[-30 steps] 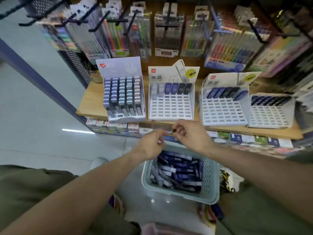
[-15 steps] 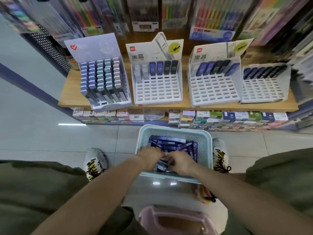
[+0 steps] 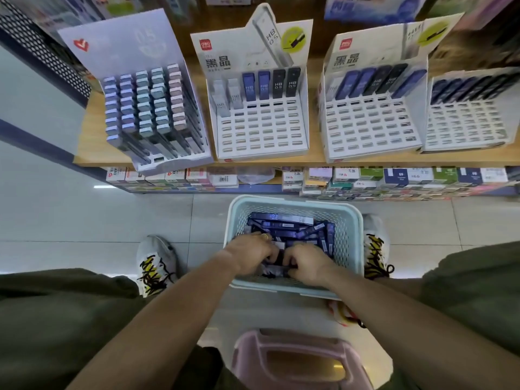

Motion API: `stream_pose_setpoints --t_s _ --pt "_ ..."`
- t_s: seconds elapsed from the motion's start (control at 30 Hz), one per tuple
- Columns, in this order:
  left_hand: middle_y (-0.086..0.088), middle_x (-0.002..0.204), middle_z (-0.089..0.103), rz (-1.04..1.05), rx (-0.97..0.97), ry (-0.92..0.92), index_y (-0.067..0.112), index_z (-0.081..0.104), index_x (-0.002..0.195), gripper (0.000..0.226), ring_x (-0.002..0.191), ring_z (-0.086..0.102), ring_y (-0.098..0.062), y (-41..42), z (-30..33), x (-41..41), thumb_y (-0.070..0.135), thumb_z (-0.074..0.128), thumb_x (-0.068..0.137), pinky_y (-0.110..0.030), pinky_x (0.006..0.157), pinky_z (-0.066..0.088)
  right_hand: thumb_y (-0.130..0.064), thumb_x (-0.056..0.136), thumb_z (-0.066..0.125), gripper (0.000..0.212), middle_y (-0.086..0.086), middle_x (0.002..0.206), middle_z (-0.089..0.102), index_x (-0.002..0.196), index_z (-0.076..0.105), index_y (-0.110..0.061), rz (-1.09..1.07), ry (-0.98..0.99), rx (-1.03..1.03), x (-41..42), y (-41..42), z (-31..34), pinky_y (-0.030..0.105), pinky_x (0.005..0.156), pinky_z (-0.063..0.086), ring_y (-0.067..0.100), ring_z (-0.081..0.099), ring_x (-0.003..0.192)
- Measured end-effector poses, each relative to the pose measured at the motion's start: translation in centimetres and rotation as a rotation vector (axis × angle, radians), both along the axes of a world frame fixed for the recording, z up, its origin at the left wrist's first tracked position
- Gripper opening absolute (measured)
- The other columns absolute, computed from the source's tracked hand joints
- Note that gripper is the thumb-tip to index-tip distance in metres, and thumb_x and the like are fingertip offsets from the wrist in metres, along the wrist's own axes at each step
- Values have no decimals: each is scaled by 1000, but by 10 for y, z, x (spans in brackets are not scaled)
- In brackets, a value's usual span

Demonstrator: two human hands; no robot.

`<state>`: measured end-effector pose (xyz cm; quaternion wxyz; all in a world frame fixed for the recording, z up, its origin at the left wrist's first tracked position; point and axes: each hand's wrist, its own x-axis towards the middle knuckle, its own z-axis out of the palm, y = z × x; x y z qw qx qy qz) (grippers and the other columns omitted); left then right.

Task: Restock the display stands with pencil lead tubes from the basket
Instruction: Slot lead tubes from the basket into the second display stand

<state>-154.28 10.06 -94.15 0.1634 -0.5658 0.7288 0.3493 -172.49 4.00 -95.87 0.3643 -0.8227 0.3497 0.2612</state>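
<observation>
The fingers [image 3: 274,253] of the left hand [image 3: 253,256] are curling down into the pile of pencil lead tubes [image 3: 284,230], and the fingertips [image 3: 289,261] of the right hand [image 3: 309,267] are curling in from the other side, so the two hands are meeting knuckle to knuckle over the near half of the basket [image 3: 351,237]. Tubes are lying directly under and between the fingers; whether either hand is actually gripping one I cannot tell, since the fingertips are sinking out of sight among them.

The tubes are lying loose and crisscrossed, flat slim cases in dark blue and black with small white print, some with pale ends showing. The basket holding them is sitting on the tiled floor [image 3: 84,220], pale blue with perforated walls, between two shoes.

Both forearms are reaching forward and down from the lower corners, converging at the basket's near rim, backs of the hands facing up. A ring is showing on a left finger.

Above, on the wooden shelf [image 3: 92,130], four display stands are standing side by side: the leftmost nearly full, the second stand [image 3: 261,130] carrying only a top row of tubes, the third [image 3: 371,130] and fourth likewise.
</observation>
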Motion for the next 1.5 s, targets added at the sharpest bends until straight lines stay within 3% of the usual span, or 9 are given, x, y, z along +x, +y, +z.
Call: stream_pose_setpoints --t_s 0.37,0.63,0.77,0.87,0.97,1.03,1.1,1.23,1.5 --pt "-4 126 63 -68 -73 -13 21 67 120 24 117 49 -23 8 -19 -4 24 64 96 -43 104 45 -14 86 73 15 -4 96 71 91 71 -28 -288 -35 128 -13 -13 18 29 81 55 13 65 89" --pt "1 86 54 573 52 330 15 45 97 20 84 55 -23 -1 7 -8 31 52 106 -35 72 39 -5 83 73 16 7 71 68 74 67 -17 -657 -99 283 -14 -26 25 34 72 54 21 64 71" --pt "13 97 68 980 258 612 26 43 110 12 99 62 -18 -4 34 -16 37 47 108 -36 93 48 1 88 70 15 19 90 73 102 67 -3 -786 -191 360 -16 -33 54 31 67 56 19 66 71" --pt "-19 113 72 1198 359 933 24 49 119 14 105 69 -39 -6 49 -23 33 46 108 -58 102 50 6 87 70 44 12 90 72 122 54 -17 -808 -293 428 -17 -37 86 31 70 58 20 69 73" --pt "-28 111 66 1339 343 1088 14 51 123 19 89 65 -41 -11 73 -32 25 47 108 -55 86 57 8 86 71 66 13 85 68 131 46 -33 -747 -404 432 -15 -41 117 39 77 61 25 70 74" --pt "-18 87 69 1434 272 1135 6 56 118 24 65 62 -28 -18 95 -39 25 48 106 -39 61 53 6 85 73 69 16 86 68 132 47 -37 -673 -470 399 -11 -47 140 44 81 62 28 72 77" --pt "-4 66 60 1456 187 1163 9 62 96 27 50 49 -18 -25 123 -37 30 47 103 -28 53 43 4 83 76 66 16 89 70 128 51 -38 -610 -534 380 -5 -55 171 46 83 61 28 73 81" --pt "1 63 47 1276 124 1283 18 63 82 28 52 40 -15 -34 186 -16 42 61 97 -27 55 42 0 82 79 59 20 101 67 124 55 -35 -524 -676 323 10 -72 240 49 81 61 27 71 75" --pt "2 63 42 1294 146 1422 14 60 106 26 45 34 -13 -46 264 24 32 71 89 -25 43 35 -4 84 78 55 16 88 67 125 58 -33 -457 -874 342 46 -104 308 37 87 54 19 67 83"
